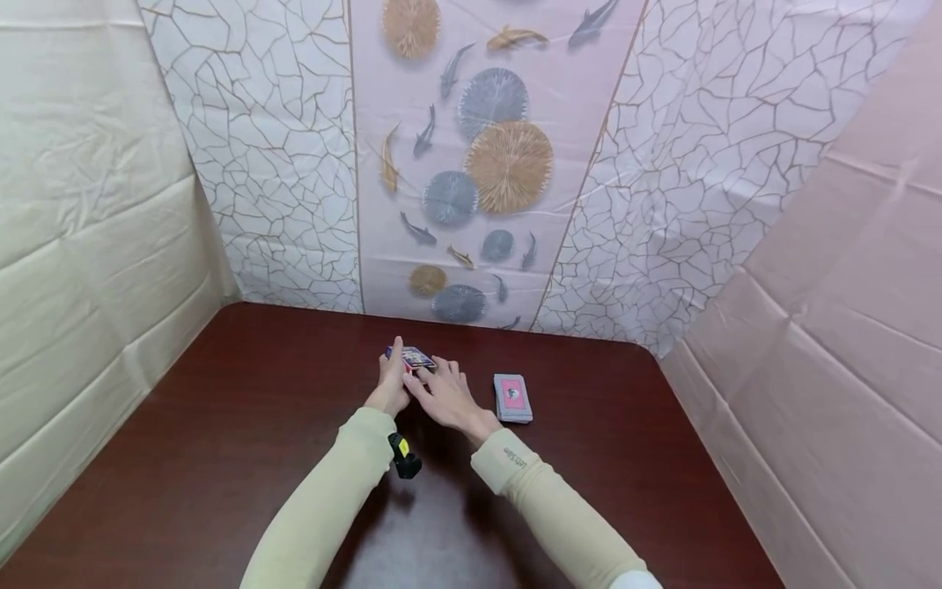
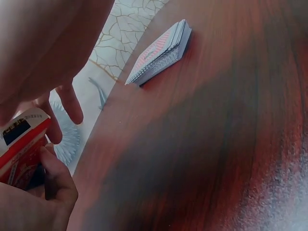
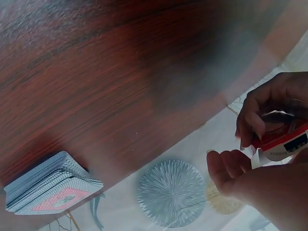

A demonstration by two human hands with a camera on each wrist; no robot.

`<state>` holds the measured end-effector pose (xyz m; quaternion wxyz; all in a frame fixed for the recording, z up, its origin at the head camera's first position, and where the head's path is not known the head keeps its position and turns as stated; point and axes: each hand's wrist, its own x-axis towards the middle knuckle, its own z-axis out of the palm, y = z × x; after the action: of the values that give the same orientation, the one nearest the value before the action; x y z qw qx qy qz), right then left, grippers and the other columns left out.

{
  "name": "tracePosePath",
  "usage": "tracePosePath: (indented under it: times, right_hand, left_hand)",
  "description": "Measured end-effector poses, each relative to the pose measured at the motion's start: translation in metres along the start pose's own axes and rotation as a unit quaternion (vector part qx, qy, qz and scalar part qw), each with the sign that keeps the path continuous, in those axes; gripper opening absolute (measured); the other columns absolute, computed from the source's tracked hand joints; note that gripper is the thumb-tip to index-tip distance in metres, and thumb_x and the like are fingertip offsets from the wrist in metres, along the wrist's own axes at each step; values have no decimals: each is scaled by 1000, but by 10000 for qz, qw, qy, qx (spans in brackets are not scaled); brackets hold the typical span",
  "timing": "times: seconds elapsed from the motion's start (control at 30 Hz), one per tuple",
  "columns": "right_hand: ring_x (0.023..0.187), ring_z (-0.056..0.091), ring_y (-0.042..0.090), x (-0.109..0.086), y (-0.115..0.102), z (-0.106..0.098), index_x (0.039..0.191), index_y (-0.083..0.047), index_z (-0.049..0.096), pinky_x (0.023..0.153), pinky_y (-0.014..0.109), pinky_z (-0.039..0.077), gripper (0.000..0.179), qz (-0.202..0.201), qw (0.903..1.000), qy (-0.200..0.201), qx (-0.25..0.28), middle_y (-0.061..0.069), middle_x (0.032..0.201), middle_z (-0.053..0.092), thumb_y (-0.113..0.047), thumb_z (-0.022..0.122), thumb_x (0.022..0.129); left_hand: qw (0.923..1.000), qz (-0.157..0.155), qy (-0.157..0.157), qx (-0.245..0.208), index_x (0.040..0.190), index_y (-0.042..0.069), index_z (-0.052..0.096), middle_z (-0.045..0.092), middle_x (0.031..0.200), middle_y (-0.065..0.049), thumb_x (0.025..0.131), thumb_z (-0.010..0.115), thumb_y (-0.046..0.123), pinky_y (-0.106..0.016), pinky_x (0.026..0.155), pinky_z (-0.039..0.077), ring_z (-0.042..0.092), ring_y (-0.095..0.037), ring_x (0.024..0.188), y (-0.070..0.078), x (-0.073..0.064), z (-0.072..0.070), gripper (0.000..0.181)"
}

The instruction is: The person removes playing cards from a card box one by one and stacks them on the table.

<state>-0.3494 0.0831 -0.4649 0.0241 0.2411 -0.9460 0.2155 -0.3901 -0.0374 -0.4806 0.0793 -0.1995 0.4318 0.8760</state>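
Observation:
A small card box [image 1: 414,357], blue on its face and red along the side, is held in my left hand [image 1: 388,384], above the far part of the table. My left thumb lies along the box, as the head view shows. My right hand [image 1: 449,398] is at the box's near right end, its fingers loosely spread. In the right wrist view, a white flap [image 3: 256,159] stands at the end of the box, beside the right fingers [image 3: 226,168]. Whether they touch the flap is hard to tell. A deck of playing cards [image 1: 513,398] lies to the right, pink-patterned back up.
The dark reddish-brown table [image 1: 243,425] ends at a patterned cloth [image 1: 456,204] behind, with plain cloth walls on both sides. A black camera [image 1: 405,458] is strapped to the left wrist. The stacked cards [image 2: 161,53] sit slightly uneven.

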Motion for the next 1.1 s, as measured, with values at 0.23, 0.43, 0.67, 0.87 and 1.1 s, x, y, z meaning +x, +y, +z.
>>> tracePosePath:
  times: [0.23, 0.43, 0.67, 0.87, 1.1]
  right_hand:
    - [137, 30, 40, 4, 0, 1, 128, -18, 62, 105, 61, 33, 51, -24, 9999, -170, -8, 22, 147, 41, -50, 33, 102]
    - [137, 32, 39, 0, 1, 2, 134, -13, 58, 109, 56, 34, 51, -161, 9996, -100, 195, 23, 148, 40, -48, 44, 99]
    - [138, 37, 37, -3, -4, 1, 132, -11, 59, 111, 50, 37, 46, -277, 9986, 213, 399, 23, 146, 44, -41, 53, 98]
    - [136, 44, 33, -4, -5, -2, 126, -10, 65, 109, 50, 40, 40, -592, 9947, 567, 625, 19, 136, 56, -36, 57, 96]
    - [122, 57, 29, -3, -4, -2, 101, -9, 72, 99, 44, 50, 29, -578, 9922, 1016, 438, 16, 117, 67, -34, 70, 87]
  left_hand:
    - [9999, -67, 96, 6, 152, 24, -20, -1, 161, -14, 99, 41, 51, -44, 121, 22, 19, -31, 145, 2, 3, -4, 86]
    - [9994, 15, 340, 90, 152, 22, -20, -2, 161, -16, 99, 40, 51, -48, 119, 24, 18, -33, 145, 3, 0, -8, 85]
    - [9982, 61, 576, -123, 151, 23, -23, 0, 161, -15, 101, 36, 49, -46, 120, 24, 15, -31, 147, 8, -6, -11, 82]
    - [9970, 110, 696, -318, 150, 24, -26, -11, 162, -11, 101, 36, 49, -45, 121, 19, 3, -27, 150, 12, -9, -11, 83]
    - [9970, 116, 710, -269, 151, 23, -24, -4, 161, -13, 101, 36, 51, -46, 120, 22, 11, -28, 148, 10, -8, -12, 83]
